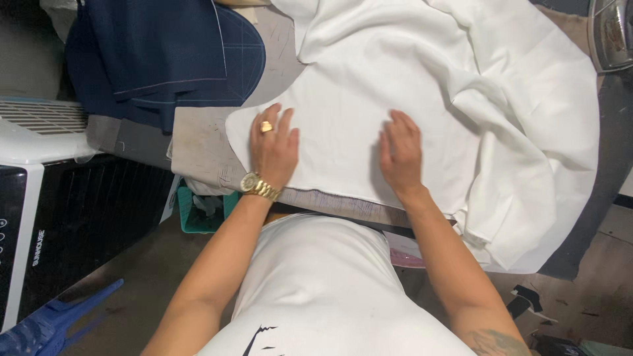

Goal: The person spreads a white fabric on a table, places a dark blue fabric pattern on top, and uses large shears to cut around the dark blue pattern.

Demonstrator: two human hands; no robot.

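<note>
A large white cloth lies spread over a worktable, rumpled at the far side and at the right, where it hangs over the edge. My left hand, with a gold ring and a gold wristwatch, lies flat on the cloth near its left edge, fingers apart. My right hand presses flat on the smooth middle of the cloth, fingers slightly spread. Neither hand grips anything.
Dark blue fabric pieces with chalk lines lie at the table's far left. A black and white appliance stands at the left, a blue plastic object below it. A green basket sits under the table. An iron rests top right.
</note>
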